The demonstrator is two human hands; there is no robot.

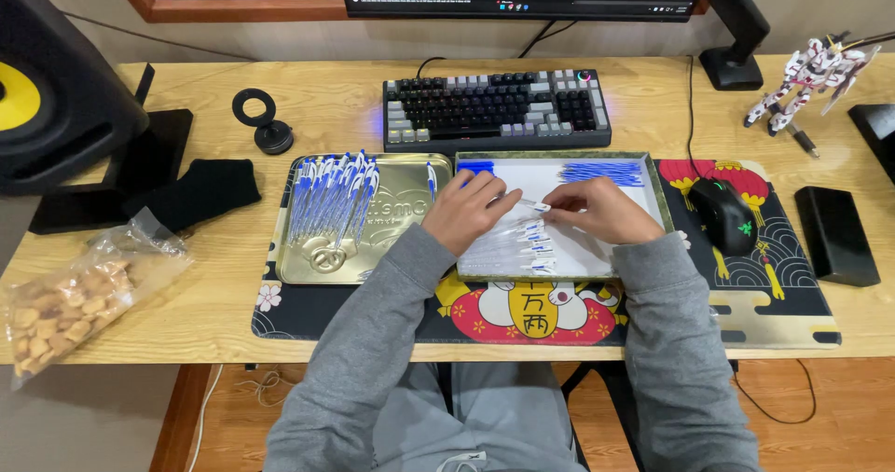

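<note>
A shallow white tray (597, 175) with a green rim lies in front of me on a patterned desk mat. Inside it are a row of clear pen barrels (522, 248), a heap of blue refills (604, 172) at the back right and some blue caps (475, 166) at the back left. My left hand (469, 211) and my right hand (602, 210) meet over the tray and hold one clear pen barrel (533, 207) between their fingertips. Left of the tray, a gold metal tin lid (392, 234) carries several assembled blue and white pens (331, 197).
Behind the trays sits a keyboard (494, 108), with a monitor above it. On the right are a black mouse (725, 215), a black box (836, 234) and a robot figurine (809, 78). On the left are a speaker (56, 90), a black cloth (200, 192) and a snack bag (79, 295).
</note>
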